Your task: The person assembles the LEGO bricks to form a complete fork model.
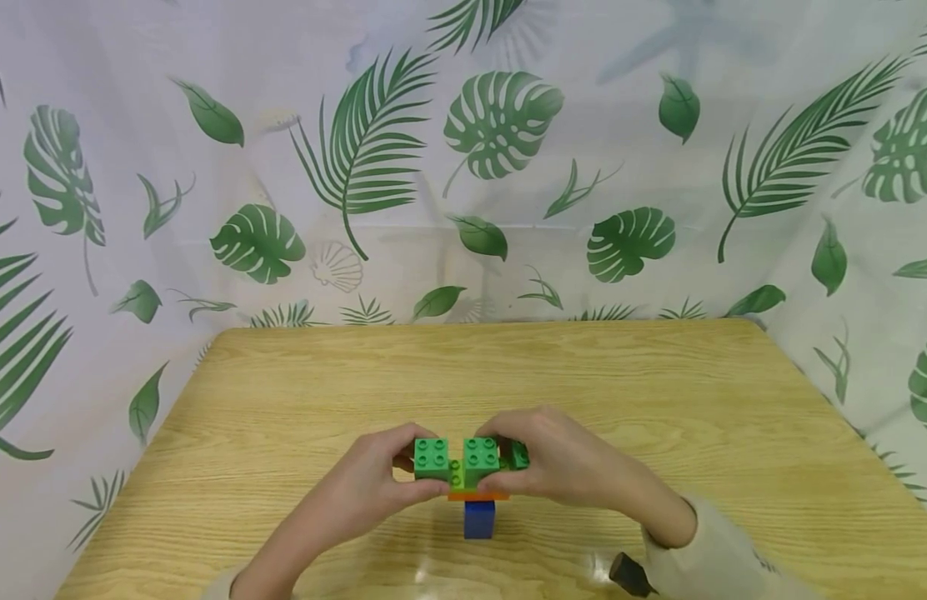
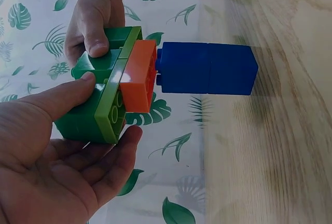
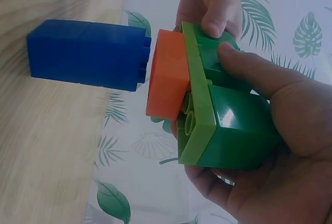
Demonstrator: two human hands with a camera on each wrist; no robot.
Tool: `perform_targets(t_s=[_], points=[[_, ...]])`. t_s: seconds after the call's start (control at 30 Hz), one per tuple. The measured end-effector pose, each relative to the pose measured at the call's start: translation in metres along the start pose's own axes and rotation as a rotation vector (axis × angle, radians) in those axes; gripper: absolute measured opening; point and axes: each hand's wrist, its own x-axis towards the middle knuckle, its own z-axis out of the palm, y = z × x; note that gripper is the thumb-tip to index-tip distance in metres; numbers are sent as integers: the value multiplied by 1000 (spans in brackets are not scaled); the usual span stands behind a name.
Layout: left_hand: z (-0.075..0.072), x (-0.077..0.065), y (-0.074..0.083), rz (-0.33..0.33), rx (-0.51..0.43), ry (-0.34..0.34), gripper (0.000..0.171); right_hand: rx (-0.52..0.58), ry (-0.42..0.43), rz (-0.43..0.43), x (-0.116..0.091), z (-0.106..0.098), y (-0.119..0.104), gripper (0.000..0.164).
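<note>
Two blue bricks (image 2: pixel 207 68) stand stacked upright on the table, their top studs showing. Just over those studs is an orange brick (image 3: pixel 168 73), slightly tilted; whether it touches them I cannot tell. It is joined beneath a light green plate (image 3: pixel 199 105) that carries dark green bricks (image 1: pixel 481 458) with studs on top. My left hand (image 1: pixel 381 475) grips the left end of this green piece, thumb on the near side. My right hand (image 1: pixel 557 458) grips its middle and right end, thumb also on the near side. The hands partly cover the dark green bricks.
The wooden table (image 1: pixel 321 367) reaches back to a white cloth (image 1: pixel 508 267) printed with green leaves, which also hangs at both sides. A small black object (image 1: pixel 630 575) lies by the right sleeve (image 1: pixel 722 554) near the front edge.
</note>
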Motion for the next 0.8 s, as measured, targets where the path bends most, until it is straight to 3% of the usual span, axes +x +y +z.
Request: perform_targets(t_s=[0.23, 0.53, 0.8], points=[[3, -3, 1, 39, 30, 6, 35, -7, -4, 11, -3, 3, -2, 35], [4, -3, 0, 34, 27, 5, 34, 0, 9, 15, -6, 5, 0, 40], [4, -3, 1, 20, 34, -8, 36, -71, 42, 11, -16, 0, 3, 46]])
